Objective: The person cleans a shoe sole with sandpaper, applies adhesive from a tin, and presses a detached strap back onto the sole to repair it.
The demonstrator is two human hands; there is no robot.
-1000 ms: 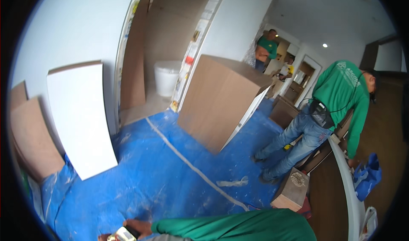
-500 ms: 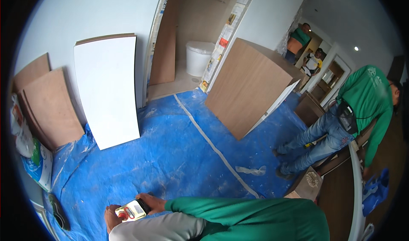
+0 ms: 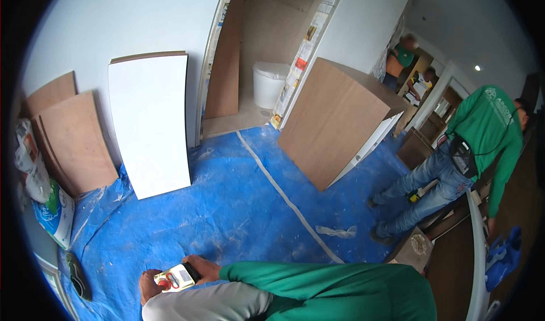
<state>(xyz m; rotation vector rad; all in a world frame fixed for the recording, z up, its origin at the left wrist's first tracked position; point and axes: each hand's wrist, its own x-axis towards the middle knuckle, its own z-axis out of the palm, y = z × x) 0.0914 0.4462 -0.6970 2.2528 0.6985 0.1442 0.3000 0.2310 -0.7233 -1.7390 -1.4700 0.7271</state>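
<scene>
At the lower left, my left hand [image 3: 150, 286] and my right hand [image 3: 204, 268] hold a small boxy container [image 3: 175, 279] between them. It is pale yellow and white, with a red part at its left end and a black part at its right end. My left fingers curl round the red end. My right hand grips the black end, its green-sleeved arm [image 3: 340, 284] reaching in from the right. Grey cloth [image 3: 210, 305] hides the space below the container. What kind of container it is, I cannot make out.
Blue sheeting [image 3: 227, 219] covers the floor. A white panel [image 3: 150, 128] and brown boards [image 3: 79, 139] lean on the wall. A wood-grain cabinet [image 3: 335, 122] stands mid-room. A co-worker in green [image 3: 488, 116] bends at the right. A dark shoe [image 3: 78, 276] lies lower left.
My view has shifted slightly, so the room sits a little farther right. Both hands keep their hold on the container, which is tilted slightly differently. A distant person's posture has changed.
</scene>
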